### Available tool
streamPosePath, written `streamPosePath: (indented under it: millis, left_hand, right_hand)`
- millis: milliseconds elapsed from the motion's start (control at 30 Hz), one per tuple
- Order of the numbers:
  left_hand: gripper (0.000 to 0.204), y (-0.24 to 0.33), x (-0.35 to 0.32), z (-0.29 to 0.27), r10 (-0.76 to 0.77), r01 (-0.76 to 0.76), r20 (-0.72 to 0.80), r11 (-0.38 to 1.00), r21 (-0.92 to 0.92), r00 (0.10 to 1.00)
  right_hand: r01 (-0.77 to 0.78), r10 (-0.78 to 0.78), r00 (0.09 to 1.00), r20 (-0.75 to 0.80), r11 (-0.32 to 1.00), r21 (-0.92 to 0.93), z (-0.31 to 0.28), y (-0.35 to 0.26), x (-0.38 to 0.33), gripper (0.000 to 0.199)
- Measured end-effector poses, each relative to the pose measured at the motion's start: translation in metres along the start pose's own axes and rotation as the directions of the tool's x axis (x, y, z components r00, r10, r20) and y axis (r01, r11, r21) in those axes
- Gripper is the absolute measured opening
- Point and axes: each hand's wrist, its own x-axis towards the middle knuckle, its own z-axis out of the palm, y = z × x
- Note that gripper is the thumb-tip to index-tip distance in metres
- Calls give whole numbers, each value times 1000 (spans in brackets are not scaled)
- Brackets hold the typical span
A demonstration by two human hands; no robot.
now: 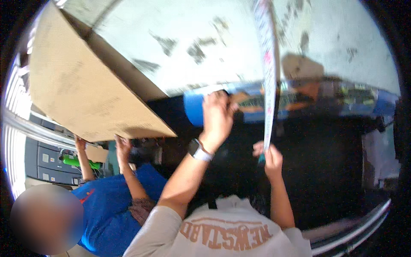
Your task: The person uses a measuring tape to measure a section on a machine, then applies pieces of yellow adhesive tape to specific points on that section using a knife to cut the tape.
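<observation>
My left hand (218, 115), with a watch on the wrist, rests at the left end of a long, glossy blue strip (193, 107). Its fingers are bent with the thumb apart; their tips are blurred. In my right hand (273, 162) I pinch the near end of a long, narrow white piece (269, 85) with pink and dark print. It stretches away from me across the glossy strip, and looks like a sheet seen nearly edge-on. Something small and teal shows under my right fingers, too little to name.
At the left, a co-worker in a blue shirt (115, 205) holds a large brown cardboard sheet (94, 90) by its near edge. A pale, stained surface (192, 38) spans the far side. Metal rails (359, 231) run along the lower right. Grey cabinets (53, 160) stand behind the co-worker.
</observation>
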Motion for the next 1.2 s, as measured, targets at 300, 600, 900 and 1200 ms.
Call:
streamPosePath:
  millis: [300, 600, 900, 1200]
  left_hand:
    - [21, -2, -1, -17, -31, 51, 109, 981, -188, 994]
    - [21, -13, 8, -6, 82, -55, 143, 982, -180, 986]
    - [26, -24, 8, -2, 180, -187, 170, 982, 25, 969]
    - [24, -26, 7, 10, 290, -301, 118, 949, 94, 950]
  right_hand:
    - [61, -61, 998, 5, 997, -43, 42, 6, 27, 23]
    - [85, -89, 995, -55, 994, -73, 69, -4, 56, 20]
    - [76, -75, 995, -72, 997, 17, 73, 25, 83, 25]
    - [7, -12, 991, -131, 999, -37, 71, 18, 89, 30]
